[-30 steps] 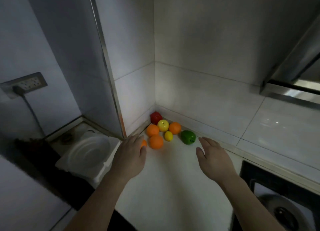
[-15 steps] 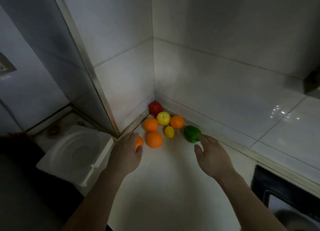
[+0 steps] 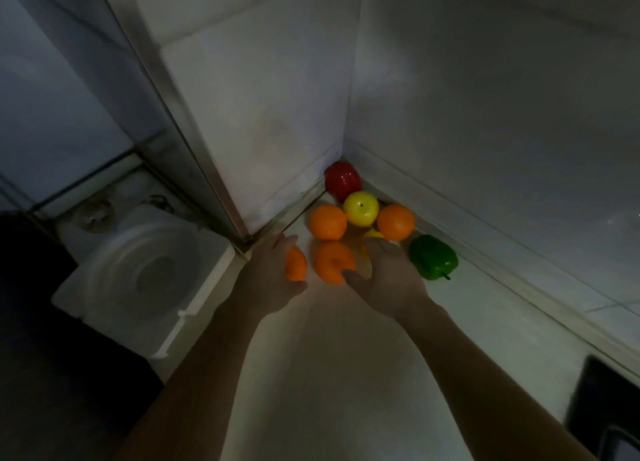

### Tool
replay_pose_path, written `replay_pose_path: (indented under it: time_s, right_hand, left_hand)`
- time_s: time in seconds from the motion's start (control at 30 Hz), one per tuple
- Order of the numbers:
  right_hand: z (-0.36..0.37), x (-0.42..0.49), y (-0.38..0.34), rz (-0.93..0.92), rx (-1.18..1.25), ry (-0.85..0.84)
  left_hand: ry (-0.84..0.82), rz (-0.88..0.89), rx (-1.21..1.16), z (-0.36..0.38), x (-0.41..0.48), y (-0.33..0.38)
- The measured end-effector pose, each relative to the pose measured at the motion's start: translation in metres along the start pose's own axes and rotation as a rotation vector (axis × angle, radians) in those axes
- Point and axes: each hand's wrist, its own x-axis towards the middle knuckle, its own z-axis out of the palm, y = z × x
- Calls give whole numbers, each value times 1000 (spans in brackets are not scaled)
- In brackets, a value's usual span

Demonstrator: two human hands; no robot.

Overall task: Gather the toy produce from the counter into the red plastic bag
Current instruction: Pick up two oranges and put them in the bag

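Foam box [image 3: 114, 289] with a round white lid sits far left, beside the counter [image 3: 329, 363]. My left hand [image 3: 268, 282] curls round a small orange [image 3: 296, 265]. Just right lies a big orange [image 3: 330, 261]. My right hand [image 3: 391, 278] is spread and grips nothing, thumb against the big orange, fingers over a half-hidden lemon [image 3: 373, 233]. Behind, in the counter's corner, a back-left orange [image 3: 328, 221], a yellow apple [image 3: 361, 207] and a back-right orange [image 3: 395, 221] sit bunched before a red pepper [image 3: 343, 180]. Green pepper [image 3: 433, 257] lies rightmost, near the wall.
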Motion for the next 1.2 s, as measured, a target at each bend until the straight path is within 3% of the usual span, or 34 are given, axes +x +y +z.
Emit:
replay_pose_path:
  time_s: [0.2,0.6,0.97,1.2]
  right_hand:
    - [35,30,6,-23,1,-51]
    - [58,39,2,8,43,-82]
    - [17,6,-13,-53,109,77]
    - [-35,-46,-45,-109,146,248]
  left_hand:
    - [-91,15,70,15,17,-11]
    - [130,80,133,28,19,-22]
    - [251,73,-39,-8,-15,13]
    - [308,169,-181,-47,-64,48]
